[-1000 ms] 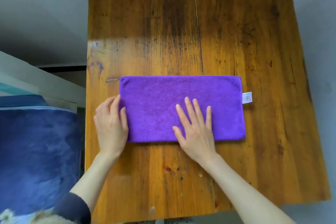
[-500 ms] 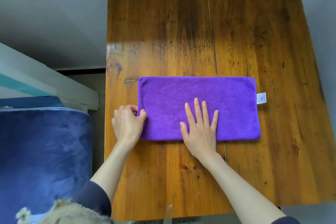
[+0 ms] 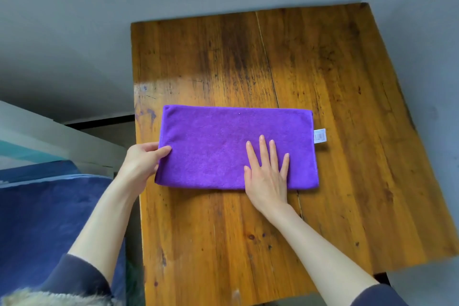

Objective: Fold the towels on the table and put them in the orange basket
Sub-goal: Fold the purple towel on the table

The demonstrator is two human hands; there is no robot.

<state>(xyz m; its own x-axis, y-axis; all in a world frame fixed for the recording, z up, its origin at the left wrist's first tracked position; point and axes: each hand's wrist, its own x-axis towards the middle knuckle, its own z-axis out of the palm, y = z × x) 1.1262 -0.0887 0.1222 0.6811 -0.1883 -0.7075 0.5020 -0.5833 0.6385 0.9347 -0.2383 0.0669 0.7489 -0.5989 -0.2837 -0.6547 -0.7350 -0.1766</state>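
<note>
A purple towel, folded into a long rectangle, lies flat across the middle of the wooden table. A small white label sticks out of its right edge. My left hand pinches the towel's left edge, thumb on top and fingers curled beneath. My right hand presses flat on the towel's right half, fingers straight and spread. No orange basket is in view.
A dark blue padded surface lies to the left of the table, below a white ledge. Grey floor surrounds the table's far and right sides. The table's left edge runs close to my left hand.
My left hand went from lying flat beside the towel's left end to curling round and pinching that edge. My right hand stayed flat on the towel. The view has shifted.
</note>
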